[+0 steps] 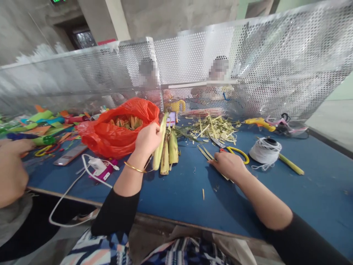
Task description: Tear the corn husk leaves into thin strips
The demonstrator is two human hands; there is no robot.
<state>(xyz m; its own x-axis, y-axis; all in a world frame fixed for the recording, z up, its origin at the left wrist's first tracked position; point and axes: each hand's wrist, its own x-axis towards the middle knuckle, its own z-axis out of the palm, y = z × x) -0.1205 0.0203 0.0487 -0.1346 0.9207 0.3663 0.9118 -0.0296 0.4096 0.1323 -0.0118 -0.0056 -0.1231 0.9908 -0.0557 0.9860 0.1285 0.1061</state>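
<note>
My left hand (pixel 147 140), with a gold bangle at the wrist, is closed on a pale green husk piece (pixel 159 156), held upright beside similar husk pieces (pixel 173 149) on the table. My right hand (pixel 228 164) rests low over the table, its fingers closed on thin pale strips (pixel 204 152) that stick out on both sides of it. Just behind the right hand lie scissors with red and yellow handles (pixel 239 154), partly hidden by the fingers. A red plastic bag (pixel 110 138) holding dry plant pieces stands left of my left hand.
Plant scraps (pixel 213 129) are heaped at the back. To the right lie a white string spool (pixel 266 150), a green stalk (pixel 292 164) and a yellow glue gun (pixel 260 123). A phone (pixel 70 154), a charger with cable (pixel 97 163) and another person's hand (pixel 13 151) are left. Perforated panels (pixel 190 55) border the back.
</note>
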